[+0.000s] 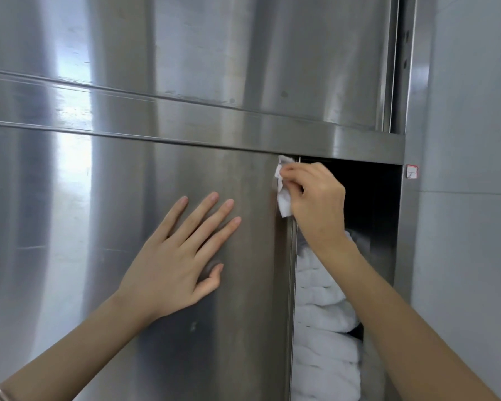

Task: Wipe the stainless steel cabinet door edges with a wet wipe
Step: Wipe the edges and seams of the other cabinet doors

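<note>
Our right hand (pixel 315 198) pinched a crumpled white wet wipe (pixel 283 198) between curled fingers and thumb, pressing it against the top of the right-hand vertical edge (pixel 287 256) of the brushed stainless steel cabinet door (pixel 113 212), just under the horizontal steel rail (pixel 243 134). Left of that grip and a little lower, our left hand (pixel 180 256) lay flat on the door's face, fingers straight and spread. Right of the grip the compartment stood open and dark, with stacked folded white towels (pixel 321 299) below our wrist and a small red-and-white sticker (pixel 412 172) on the frame beyond.
</note>
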Tool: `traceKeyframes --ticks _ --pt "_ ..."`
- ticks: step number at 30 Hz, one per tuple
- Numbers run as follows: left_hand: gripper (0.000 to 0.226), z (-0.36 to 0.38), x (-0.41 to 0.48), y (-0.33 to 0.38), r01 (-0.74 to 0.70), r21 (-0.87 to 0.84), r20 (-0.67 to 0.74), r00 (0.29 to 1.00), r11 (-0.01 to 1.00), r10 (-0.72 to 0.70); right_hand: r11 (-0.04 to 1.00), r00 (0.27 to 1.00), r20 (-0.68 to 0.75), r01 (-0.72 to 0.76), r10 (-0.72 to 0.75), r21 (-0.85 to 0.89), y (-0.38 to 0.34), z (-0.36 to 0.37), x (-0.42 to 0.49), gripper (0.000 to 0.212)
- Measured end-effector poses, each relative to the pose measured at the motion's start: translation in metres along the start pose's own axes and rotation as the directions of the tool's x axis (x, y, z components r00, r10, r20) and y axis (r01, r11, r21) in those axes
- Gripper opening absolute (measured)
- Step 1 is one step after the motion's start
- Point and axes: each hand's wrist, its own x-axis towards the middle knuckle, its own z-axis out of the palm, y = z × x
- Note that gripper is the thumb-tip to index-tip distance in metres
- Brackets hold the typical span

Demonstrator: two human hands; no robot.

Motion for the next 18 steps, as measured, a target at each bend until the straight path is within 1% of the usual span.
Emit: traceKeyframes --ticks 2,4,6,8,10,12,14,16,17,18 --pt "0.067 0.0 -0.001 0.001 0.003 0.003 -0.001 1.0 1.0 -0.003 0.999 0.998 -0.045 -0.041 0.041 -0.004 -0.004 0.004 -0.001 0.014" --pt "0.066 0.0 -0.001 0.001 0.003 0.007 -0.002 1.0 1.0 -0.003 1.0 0.999 -0.04 -0.013 0.014 0.012 -0.004 0.001 -0.024 0.015" --pt "0.066 -0.001 -0.001 -0.001 -0.002 0.012 -0.006 1.0 1.0 0.002 0.994 0.993 0.045 0.105 -0.106 0.035 0.0 -0.01 -0.051 0.012" --pt "0.065 -0.002 -0.002 -0.002 -0.007 0.012 -0.002 1.0 1.0 0.007 0.97 0.956 0.165 0.234 -0.242 0.062 0.004 -0.022 -0.064 0.007" --pt "0.064 -0.002 -0.002 -0.002 -0.01 0.004 0.004 1.0 1.0 0.01 0.949 0.917 0.244 0.31 -0.315 0.06 0.009 -0.027 -0.059 0.007" --pt "0.065 -0.001 -0.002 -0.002 -0.012 0.001 0.002 1.0 1.0 0.012 0.955 0.927 0.232 0.294 -0.294 0.036 0.008 -0.025 -0.055 0.005" --pt "0.065 0.0 -0.002 -0.003 -0.008 -0.001 -0.006 1.0 1.0 0.008 0.982 0.968 0.164 0.185 -0.188 0.033 0.001 -0.02 -0.062 0.007" --pt "0.065 0.0 -0.002 -0.002 -0.006 0.004 -0.01 1.0 1.0 0.006 0.997 0.992 0.096 0.073 -0.076 0.033 -0.009 -0.015 -0.083 0.01" --pt "0.065 0.0 -0.002 -0.002 -0.004 0.006 -0.013 1.0 1.0 0.004 0.998 0.994 0.091 0.052 -0.055 0.027 -0.012 -0.015 -0.096 0.011" --pt "0.065 -0.001 -0.003 -0.002 0.0 0.004 -0.011 1.0 1.0 0.0 0.998 0.991 0.115 0.065 -0.067 0.024 -0.014 -0.017 -0.108 0.01"
